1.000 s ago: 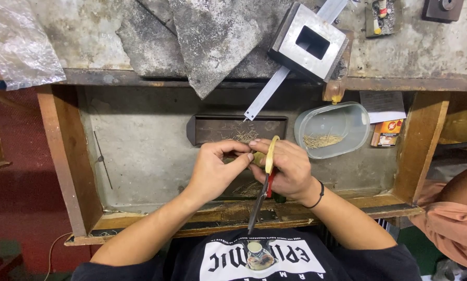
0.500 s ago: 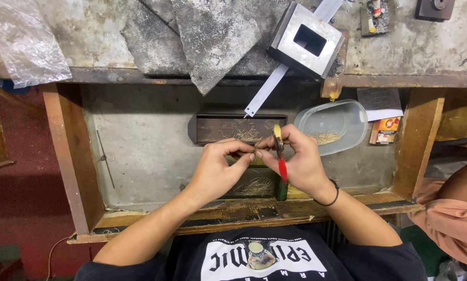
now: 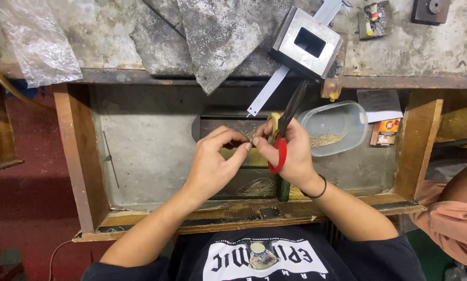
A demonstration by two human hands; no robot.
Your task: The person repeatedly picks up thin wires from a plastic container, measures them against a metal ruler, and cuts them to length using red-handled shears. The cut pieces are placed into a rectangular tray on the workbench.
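My left hand [image 3: 212, 161] and right hand [image 3: 290, 153] meet fingertip to fingertip over the middle of the tray-like bench drawer [image 3: 150, 151]. Scissors [image 3: 281, 130] sit in my right hand, blades pointing away from me. Metal tray [image 3: 228, 125] lies behind my hands. Plastic tub [image 3: 337, 127] sits right of them. Metal block [image 3: 306, 42] rests on the benchtop behind; plastic sheet [image 3: 35, 44] far left.

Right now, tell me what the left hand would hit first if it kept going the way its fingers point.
The left hand points its fingers toward the right hand, which holds scissors. It would meet that hand's fingertips almost at once; they look nearly touching, though depth is unclear.
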